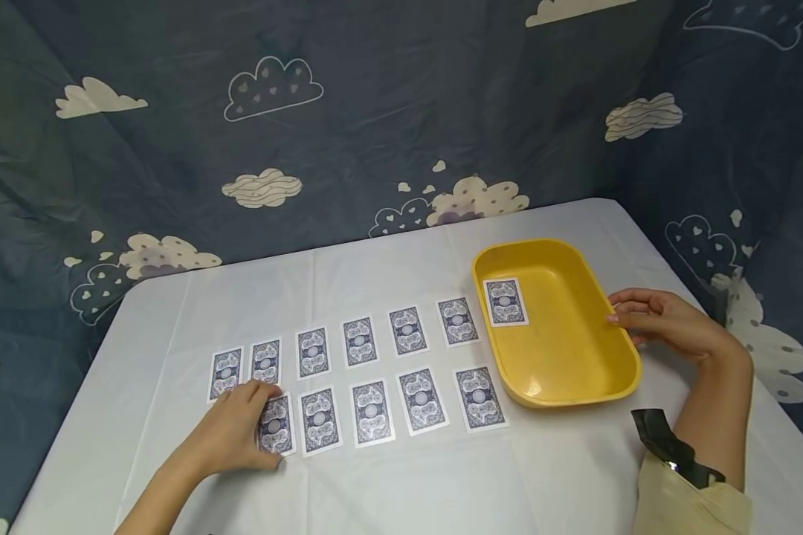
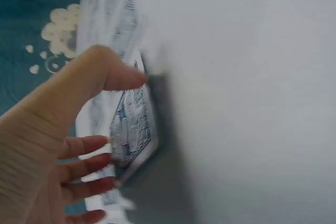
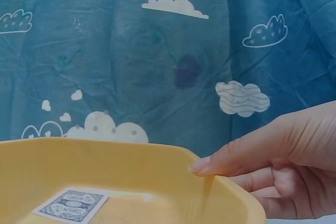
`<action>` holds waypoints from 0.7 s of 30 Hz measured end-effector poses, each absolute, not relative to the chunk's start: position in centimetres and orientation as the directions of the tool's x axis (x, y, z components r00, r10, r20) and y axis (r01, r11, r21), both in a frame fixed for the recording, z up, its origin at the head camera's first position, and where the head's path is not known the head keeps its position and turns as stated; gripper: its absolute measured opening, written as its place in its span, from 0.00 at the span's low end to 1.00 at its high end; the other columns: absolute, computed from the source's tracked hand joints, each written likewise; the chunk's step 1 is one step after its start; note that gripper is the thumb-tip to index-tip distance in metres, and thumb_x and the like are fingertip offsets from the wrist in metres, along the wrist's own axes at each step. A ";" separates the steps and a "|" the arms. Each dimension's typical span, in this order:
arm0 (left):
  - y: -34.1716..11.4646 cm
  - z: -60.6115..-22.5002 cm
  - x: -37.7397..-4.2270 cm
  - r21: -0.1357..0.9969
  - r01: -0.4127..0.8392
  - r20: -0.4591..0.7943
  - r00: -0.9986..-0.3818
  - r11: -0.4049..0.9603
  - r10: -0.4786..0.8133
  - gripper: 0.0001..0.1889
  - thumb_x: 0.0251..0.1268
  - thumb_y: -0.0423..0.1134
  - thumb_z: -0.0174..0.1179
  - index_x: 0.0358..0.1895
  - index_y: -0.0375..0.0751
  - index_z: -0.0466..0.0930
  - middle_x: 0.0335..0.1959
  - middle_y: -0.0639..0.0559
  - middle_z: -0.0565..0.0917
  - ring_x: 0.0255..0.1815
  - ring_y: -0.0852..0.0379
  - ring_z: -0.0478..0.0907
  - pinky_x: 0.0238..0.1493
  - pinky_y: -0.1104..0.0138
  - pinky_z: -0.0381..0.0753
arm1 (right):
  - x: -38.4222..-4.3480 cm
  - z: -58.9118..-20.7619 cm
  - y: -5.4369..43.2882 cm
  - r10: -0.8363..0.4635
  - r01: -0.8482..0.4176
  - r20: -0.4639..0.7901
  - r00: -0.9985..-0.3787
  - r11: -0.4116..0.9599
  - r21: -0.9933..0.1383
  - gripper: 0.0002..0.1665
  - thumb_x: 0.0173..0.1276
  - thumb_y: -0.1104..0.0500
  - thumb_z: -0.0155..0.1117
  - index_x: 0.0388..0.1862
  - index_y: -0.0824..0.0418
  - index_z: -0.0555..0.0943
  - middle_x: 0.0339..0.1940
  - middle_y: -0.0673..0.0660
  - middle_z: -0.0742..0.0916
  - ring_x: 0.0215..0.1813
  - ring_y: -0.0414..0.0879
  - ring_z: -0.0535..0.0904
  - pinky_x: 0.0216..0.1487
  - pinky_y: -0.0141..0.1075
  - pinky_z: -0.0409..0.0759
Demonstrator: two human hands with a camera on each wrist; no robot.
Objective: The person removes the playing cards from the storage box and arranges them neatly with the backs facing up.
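Observation:
My left hand [image 1: 237, 431] is at the left end of the front row of cards. Its thumb and fingers span a blue-and-white playing card [image 1: 276, 425], which lies face down between them. In the left wrist view the thumb presses on one edge of this card [image 2: 131, 121], and a shadow falls beside it. My right hand [image 1: 676, 323] holds the right rim of a yellow plastic tray [image 1: 562, 371], thumb on the rim and fingers outside. Inside the tray's left side lies one face-down card [image 1: 505, 302], also visible in the right wrist view.
Several more face-down cards lie in two rows on a white-covered table [image 1: 408, 483], including a back-row card [image 1: 408, 331] and a front-row card [image 1: 480, 399] near the tray. A dark cloud-patterned cloth [image 1: 375, 111] hangs behind the table.

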State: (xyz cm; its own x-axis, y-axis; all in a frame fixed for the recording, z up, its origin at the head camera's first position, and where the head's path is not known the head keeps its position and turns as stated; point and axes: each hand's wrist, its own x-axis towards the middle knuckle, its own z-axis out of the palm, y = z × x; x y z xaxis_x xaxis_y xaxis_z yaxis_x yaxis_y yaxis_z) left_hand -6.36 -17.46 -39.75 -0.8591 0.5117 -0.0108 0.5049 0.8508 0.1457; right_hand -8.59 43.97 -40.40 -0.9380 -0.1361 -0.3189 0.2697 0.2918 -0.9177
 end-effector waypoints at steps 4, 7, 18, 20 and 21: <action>-18.1 -40.7 -6.2 0.150 0.484 -0.006 -0.871 0.862 0.491 0.47 0.18 0.59 0.72 0.53 0.41 0.72 0.47 0.50 0.74 0.51 0.45 0.71 0.57 0.49 0.65 | -8.6 -40.3 44.0 -0.143 0.265 -0.316 -0.938 0.292 -0.919 0.10 0.67 0.62 0.56 0.47 0.54 0.72 0.35 0.47 0.85 0.35 0.42 0.80 0.34 0.36 0.81; -18.5 -40.9 -6.1 0.157 0.472 -0.010 -0.878 0.868 0.479 0.47 0.18 0.59 0.72 0.54 0.42 0.71 0.48 0.51 0.74 0.52 0.45 0.71 0.58 0.49 0.64 | -8.6 -40.2 44.0 -0.148 0.257 -0.310 -0.939 0.298 -0.919 0.10 0.67 0.62 0.56 0.47 0.54 0.73 0.36 0.47 0.85 0.35 0.42 0.81 0.35 0.36 0.81; -18.8 -40.4 -5.7 0.158 0.469 -0.021 -0.878 0.869 0.478 0.47 0.18 0.57 0.73 0.54 0.41 0.70 0.48 0.49 0.73 0.51 0.46 0.71 0.55 0.51 0.67 | -8.5 -39.9 43.9 -0.138 0.273 -0.327 -0.935 0.309 -0.911 0.11 0.67 0.60 0.56 0.49 0.56 0.71 0.36 0.47 0.86 0.37 0.42 0.80 0.37 0.36 0.81; -18.7 -40.2 -5.7 0.145 0.475 -0.006 -0.877 0.868 0.481 0.48 0.18 0.57 0.73 0.54 0.40 0.69 0.48 0.48 0.73 0.52 0.45 0.70 0.55 0.50 0.66 | -8.5 -40.0 44.0 -0.143 0.269 -0.324 -0.935 0.306 -0.913 0.11 0.68 0.60 0.56 0.49 0.56 0.71 0.36 0.47 0.86 0.37 0.42 0.80 0.37 0.36 0.81; -18.6 -40.0 -5.7 0.140 0.484 0.011 -0.873 0.864 0.488 0.48 0.19 0.58 0.73 0.55 0.40 0.69 0.48 0.47 0.73 0.53 0.44 0.70 0.55 0.50 0.66 | -8.5 -40.0 43.9 -0.143 0.270 -0.323 -0.935 0.302 -0.915 0.11 0.68 0.61 0.56 0.49 0.56 0.72 0.36 0.47 0.86 0.37 0.42 0.80 0.37 0.36 0.81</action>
